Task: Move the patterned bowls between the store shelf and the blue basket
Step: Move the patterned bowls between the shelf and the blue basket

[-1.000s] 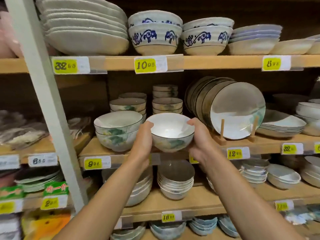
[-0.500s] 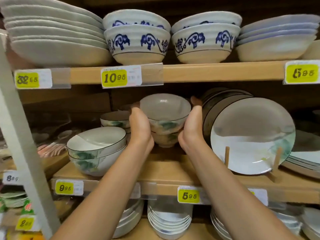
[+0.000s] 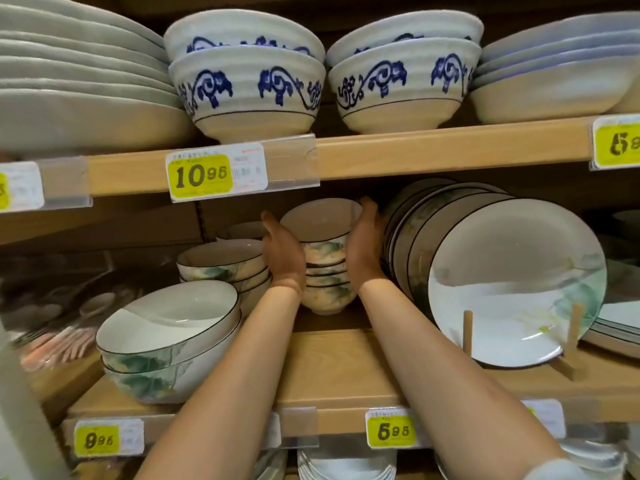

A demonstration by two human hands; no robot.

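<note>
A small patterned bowl (image 3: 320, 223), white inside with a dark rim and green-orange wash outside, sits on top of a stack of like bowls (image 3: 327, 289) at the back of the middle wooden shelf (image 3: 339, 368). My left hand (image 3: 282, 252) cups its left side and my right hand (image 3: 365, 242) cups its right side, fingers wrapped round the rim. The blue basket is out of view.
Larger green-patterned bowls (image 3: 169, 341) stand at the front left, another stack (image 3: 225, 263) behind them. Upright plates (image 3: 512, 289) lean on a wooden stand at the right. Blue-scroll bowls (image 3: 247, 81) sit on the upper shelf just above my hands. Price tags line the shelf edges.
Both hands carried the bowl from in front of the shelf up and deep into it, onto the stack at the back. The camera moved closer to the shelf.
</note>
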